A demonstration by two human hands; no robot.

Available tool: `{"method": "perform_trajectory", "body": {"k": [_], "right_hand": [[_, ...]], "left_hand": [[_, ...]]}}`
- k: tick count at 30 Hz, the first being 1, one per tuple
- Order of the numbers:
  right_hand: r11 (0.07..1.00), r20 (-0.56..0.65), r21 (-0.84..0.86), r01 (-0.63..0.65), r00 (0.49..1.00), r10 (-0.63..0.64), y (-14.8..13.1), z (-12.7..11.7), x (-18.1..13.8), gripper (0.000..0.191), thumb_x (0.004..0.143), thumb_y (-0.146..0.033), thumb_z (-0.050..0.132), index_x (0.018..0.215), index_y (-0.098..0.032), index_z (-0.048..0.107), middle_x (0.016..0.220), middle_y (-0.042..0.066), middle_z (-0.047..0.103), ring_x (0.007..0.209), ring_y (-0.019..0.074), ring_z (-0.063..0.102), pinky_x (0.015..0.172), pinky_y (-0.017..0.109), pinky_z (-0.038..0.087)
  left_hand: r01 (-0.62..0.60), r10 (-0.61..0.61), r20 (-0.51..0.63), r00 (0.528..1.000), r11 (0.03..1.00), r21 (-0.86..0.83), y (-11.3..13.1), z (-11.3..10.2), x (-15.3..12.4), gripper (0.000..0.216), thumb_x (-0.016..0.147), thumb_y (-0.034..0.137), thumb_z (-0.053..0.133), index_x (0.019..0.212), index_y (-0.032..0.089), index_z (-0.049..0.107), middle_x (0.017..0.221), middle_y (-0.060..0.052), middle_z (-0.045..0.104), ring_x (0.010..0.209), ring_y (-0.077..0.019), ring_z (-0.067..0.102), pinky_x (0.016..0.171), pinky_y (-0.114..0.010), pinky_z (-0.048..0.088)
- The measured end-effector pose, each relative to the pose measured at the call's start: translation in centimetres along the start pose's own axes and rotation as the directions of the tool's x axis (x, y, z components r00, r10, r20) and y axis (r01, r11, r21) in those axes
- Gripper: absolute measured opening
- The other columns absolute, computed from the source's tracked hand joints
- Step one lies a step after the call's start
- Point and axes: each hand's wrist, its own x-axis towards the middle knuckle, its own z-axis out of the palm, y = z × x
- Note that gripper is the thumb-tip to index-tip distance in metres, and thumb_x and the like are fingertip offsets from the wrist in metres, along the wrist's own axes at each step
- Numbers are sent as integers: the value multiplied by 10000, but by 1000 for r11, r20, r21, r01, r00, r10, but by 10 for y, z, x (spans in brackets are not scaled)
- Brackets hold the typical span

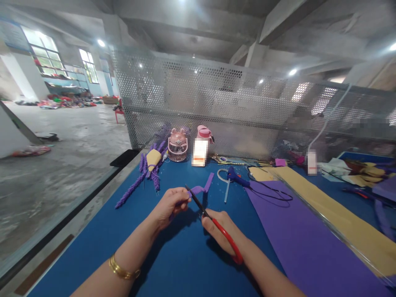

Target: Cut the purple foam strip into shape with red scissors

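My left hand point(173, 203) pinches one end of a narrow purple strip point(199, 189), whose free end bends up to the right. In my right hand point(221, 231) are scissors with red handles point(227, 237). Their dark blades reach the strip right beside my left fingertips; whether they bite into it I cannot tell. Beyond my left hand lie braided purple flower stems point(131, 193) with a pale yellow piece point(153, 159) tied on them. A blue glue gun point(236, 178) with a clear glue stick point(227, 190) rests past my right hand.
A large purple sheet point(309, 239) and a long yellow sheet point(334, 218) cover the right of the blue table point(182, 264). A pink cup point(177, 145) and a pink-lidded bottle point(204, 133) stand before the perforated metal screen point(185, 90). The glue gun's black cable point(275, 199) loops over the purple sheet.
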Motion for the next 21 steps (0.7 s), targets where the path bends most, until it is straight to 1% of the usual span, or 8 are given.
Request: {"method": "perform_trajectory", "body": {"k": [2, 5, 9, 13, 15, 17, 19, 21], "right_hand": [[998, 10, 53, 34, 999, -34, 1, -1, 0, 457, 921, -553, 269, 680, -194, 416, 576, -48, 393, 509, 87, 351, 495, 205, 265], [994, 20, 104, 28, 999, -30, 1, -2, 0, 482, 907, -582, 283, 689, -183, 444, 586, -49, 408, 528, 88, 366, 500, 201, 281], [989, 43, 148, -1, 999, -6, 0, -1, 1, 423, 880, -558, 398, 725, -173, 482, 609, -50, 444, 546, 85, 392, 510, 191, 301], [984, 75, 177, -25, 997, 12, -2, -3, 1, 324, 836, -494, 517, 822, -170, 528, 595, -65, 433, 527, 81, 403, 508, 185, 319], [983, 84, 180, -42, 996, 27, -2, -3, 1, 305, 817, -466, 555, 889, -170, 538, 576, -76, 420, 507, 78, 401, 502, 186, 324], [982, 68, 186, -40, 997, 27, -1, -2, 1, 307, 811, -462, 566, 907, -172, 542, 570, -78, 417, 498, 76, 400, 497, 185, 329], [970, 70, 236, -63, 996, 48, -1, -1, 1, 322, 826, -488, 537, 914, -178, 538, 582, -73, 425, 478, 71, 415, 473, 177, 337], [938, 108, 320, -133, 989, 103, -1, 1, 1, 368, 857, -536, 465, 950, -185, 527, 592, -68, 433, 441, 66, 430, 424, 164, 338]], "left_hand": [[4, -4, 10, 1000, 1000, 11, 0, -2, 0, 171, 691, 253, 585, 581, 129, 544, 411, 52, 456, 332, -10, 245, 390, -184, 108], [7, -7, 26, 1000, 1000, 9, -1, -3, 0, 189, 698, 265, 587, 575, 130, 540, 405, 54, 448, 329, -10, 236, 387, -186, 104], [2, -2, 20, 1000, 1000, -3, 1, -2, -1, 181, 681, 259, 602, 571, 132, 534, 403, 61, 420, 345, -17, 249, 389, -187, 94], [-2, 3, -46, 999, 999, 32, 3, 1, -1, 197, 693, 293, 603, 590, 138, 538, 426, 59, 431, 358, -25, 230, 389, -190, 93], [-31, 36, -75, 997, 997, 75, 2, 3, -1, 197, 697, 312, 610, 617, 139, 559, 450, 53, 451, 374, -33, 256, 395, -191, 117], [-73, 86, -98, 991, 988, 134, 2, 5, -1, 206, 704, 330, 610, 633, 140, 569, 463, 49, 464, 396, -45, 290, 409, -193, 150], [-109, 136, -127, 982, 974, 199, 1, 6, -1, 221, 713, 338, 603, 620, 142, 560, 466, 48, 462, 417, -54, 311, 428, -196, 183], [-137, 181, -157, 971, 957, 257, 1, 8, -2, 240, 718, 337, 598, 588, 143, 540, 470, 47, 458, 438, -60, 325, 447, -200, 210]]}}
